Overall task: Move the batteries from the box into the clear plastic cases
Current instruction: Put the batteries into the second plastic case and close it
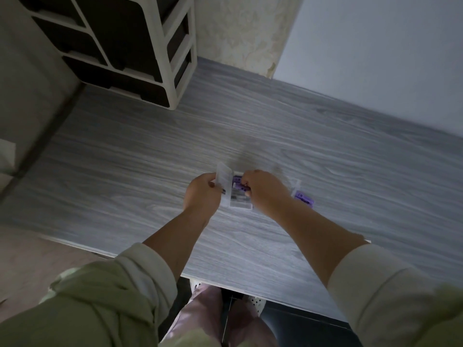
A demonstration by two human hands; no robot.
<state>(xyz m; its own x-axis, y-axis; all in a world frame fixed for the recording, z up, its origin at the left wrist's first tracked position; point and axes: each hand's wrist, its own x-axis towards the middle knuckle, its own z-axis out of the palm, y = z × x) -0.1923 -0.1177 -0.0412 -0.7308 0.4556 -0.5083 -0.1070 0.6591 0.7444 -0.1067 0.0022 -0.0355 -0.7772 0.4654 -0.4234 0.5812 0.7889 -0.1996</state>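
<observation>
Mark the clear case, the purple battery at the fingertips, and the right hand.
clear case point(240, 202): head view, lower tray.
purple battery point(237, 187): head view, exposed end.
right hand point(265, 189): head view, back of hand.

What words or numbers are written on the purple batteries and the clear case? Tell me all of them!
Nothing here can be read.
Purple battery pinched by the right hand: dark marks, too blurred to read.
Purple batteries on the right: tiny print, too small to read.
Clear plastic case held by the left hand: no text shows.
</observation>
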